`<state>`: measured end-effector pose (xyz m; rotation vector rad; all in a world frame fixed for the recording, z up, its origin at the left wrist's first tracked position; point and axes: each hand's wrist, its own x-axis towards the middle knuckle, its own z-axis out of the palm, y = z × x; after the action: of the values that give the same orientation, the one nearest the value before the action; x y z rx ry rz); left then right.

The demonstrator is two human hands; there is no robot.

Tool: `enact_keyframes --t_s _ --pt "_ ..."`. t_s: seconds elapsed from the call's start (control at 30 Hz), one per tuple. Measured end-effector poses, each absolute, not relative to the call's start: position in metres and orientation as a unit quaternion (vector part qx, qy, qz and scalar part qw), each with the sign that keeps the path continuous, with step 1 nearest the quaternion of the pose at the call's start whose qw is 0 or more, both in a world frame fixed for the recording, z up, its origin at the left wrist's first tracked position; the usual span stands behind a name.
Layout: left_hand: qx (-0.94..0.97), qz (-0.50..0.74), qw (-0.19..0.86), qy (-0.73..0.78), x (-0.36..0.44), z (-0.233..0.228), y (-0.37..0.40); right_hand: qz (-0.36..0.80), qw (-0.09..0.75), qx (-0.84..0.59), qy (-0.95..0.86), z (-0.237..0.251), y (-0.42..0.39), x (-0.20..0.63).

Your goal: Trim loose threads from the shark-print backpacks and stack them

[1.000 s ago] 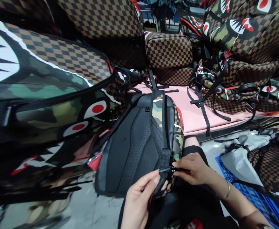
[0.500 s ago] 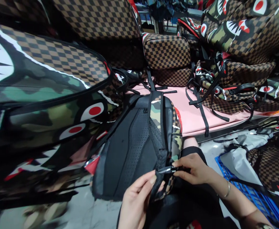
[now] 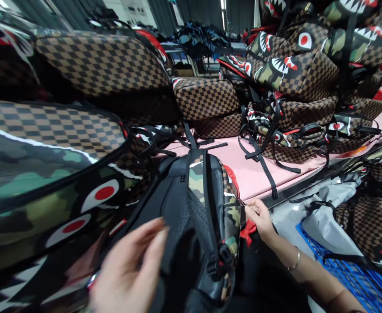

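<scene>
A backpack (image 3: 174, 217) lies with its black padded back panel up, and one shoulder strap (image 3: 197, 187) with a camouflage patch runs down it. My right hand (image 3: 259, 219) pinches a small dark piece, seemingly a zipper pull (image 3: 241, 201), at the bag's right side edge. Red fabric (image 3: 249, 232) hangs just below those fingers. Blurred by motion, my left hand (image 3: 130, 265) hovers over the bag's lower left, thumb and forefinger a little apart with nothing visible between them. A black strap buckle (image 3: 214, 267) rests near the bag's lower end.
Large checkered and camouflage bags (image 3: 47, 174) crowd the left. More bags (image 3: 295, 82) are piled at the back right on a pink-covered table (image 3: 252, 163). To the right, a blue plastic crate (image 3: 350, 278) sits low beside grey fabric (image 3: 334, 217) and other bags.
My left hand has let go of the lower strap and moved left. My right hand has left the lower strap and moved up to the bag's side edge. The view has tilted up.
</scene>
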<state>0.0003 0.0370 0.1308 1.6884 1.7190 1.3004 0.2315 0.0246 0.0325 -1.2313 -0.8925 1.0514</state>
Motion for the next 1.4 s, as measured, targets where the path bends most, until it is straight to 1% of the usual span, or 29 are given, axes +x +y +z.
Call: enact_keyframes --t_s 0.03,0.07,0.13,0.27,0.37,0.53,0.63,0.7,0.8,0.87,1.17,1.27,1.4 --pt "0.670 0.415 0.234 0.570 0.016 0.129 0.049 0.440 0.612 -0.537 -0.379 0.029 0.031 0.231" --pt "0.730 0.347 0.244 0.536 0.032 0.126 0.064 0.429 0.619 -0.540 -0.376 0.026 0.037 0.231" --pt "0.830 0.177 0.180 0.497 0.063 0.115 0.101 0.422 0.621 -0.542 -0.378 0.021 0.048 0.231" --pt "0.837 0.113 0.107 0.525 0.102 0.091 0.179 0.398 0.602 -0.570 -0.394 0.009 0.062 0.233" --pt "0.829 0.081 0.072 0.548 0.109 0.081 0.212 0.369 0.577 -0.613 -0.394 0.002 0.068 0.237" --pt "0.834 0.052 0.042 0.548 0.111 0.074 0.215 0.331 0.542 -0.642 -0.430 -0.002 0.083 0.243" --pt "0.834 0.045 0.039 0.548 0.110 0.073 0.213 0.286 0.523 -0.647 -0.476 0.001 0.098 0.245" --pt "0.823 0.041 0.045 0.564 0.109 0.072 0.216 0.238 0.486 -0.668 -0.511 0.005 0.110 0.246" --pt "0.807 0.033 0.063 0.586 0.107 0.072 0.225 0.165 0.405 -0.691 -0.576 0.015 0.128 0.248" --pt "0.803 0.029 0.073 0.591 0.107 0.073 0.229 0.141 0.371 -0.690 -0.605 0.023 0.139 0.249" --pt "0.792 0.033 0.097 0.602 0.110 0.078 0.228 0.118 0.306 -0.670 -0.666 0.040 0.166 0.247" --pt "0.795 0.047 0.102 0.596 0.109 0.076 0.229 0.122 0.303 -0.664 -0.673 0.042 0.171 0.248" --pt "0.796 0.079 0.108 0.590 0.107 0.076 0.228 0.141 0.321 -0.657 -0.668 0.042 0.175 0.254"
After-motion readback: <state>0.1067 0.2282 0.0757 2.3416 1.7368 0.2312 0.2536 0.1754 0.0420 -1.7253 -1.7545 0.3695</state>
